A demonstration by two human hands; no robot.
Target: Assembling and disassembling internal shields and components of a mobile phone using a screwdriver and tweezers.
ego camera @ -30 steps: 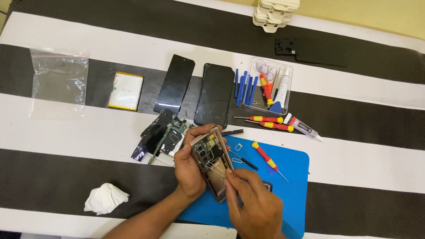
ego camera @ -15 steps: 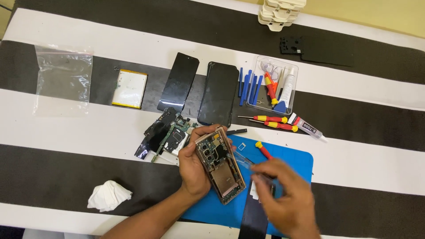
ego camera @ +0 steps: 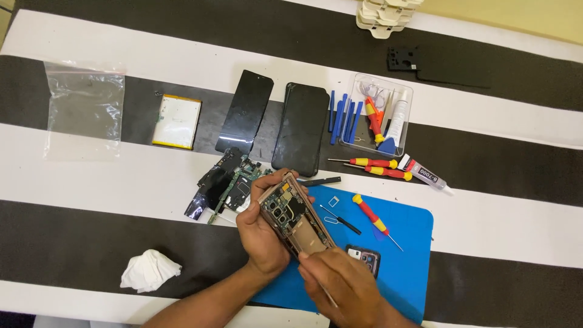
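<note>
Opened phone held over a blue mat

Opened rose-gold phone frame (ego camera: pixel 296 218), its circuit boards and camera modules exposed, sits tilted between both hands above the near left part of a blue rectangular work mat (ego camera: pixel 407 243). The left hand (ego camera: pixel 262 234) grips the frame along its left edge, thumb over the upper corner. The right hand (ego camera: pixel 343 282) is clenched around a thin metal tool (ego camera: pixel 328 296) just below the frame's lower end, touching it.

Just right of the right hand, a small black camera module (ego camera: pixel 364 258) lies on the mat. Further right on the mat are a red-and-yellow screwdriver (ego camera: pixel 371 217) and a thin black pin tool (ego camera: pixel 341 220). Left of the frame, touching the left hand's fingers, is a pile of loose green and black phone parts (ego camera: pixel 225 182).

Behind them on the black-and-white striped counter (ego camera: pixel 91 182) lie two black glass panels (ego camera: pixel 300 126), a white flat battery (ego camera: pixel 177 121), a clear plastic bag (ego camera: pixel 85 109), blue plastic pry tools (ego camera: pixel 341 115), and a clear tray of tools (ego camera: pixel 388 115). A crumpled white tissue (ego camera: pixel 149 270) lies near left.
</note>
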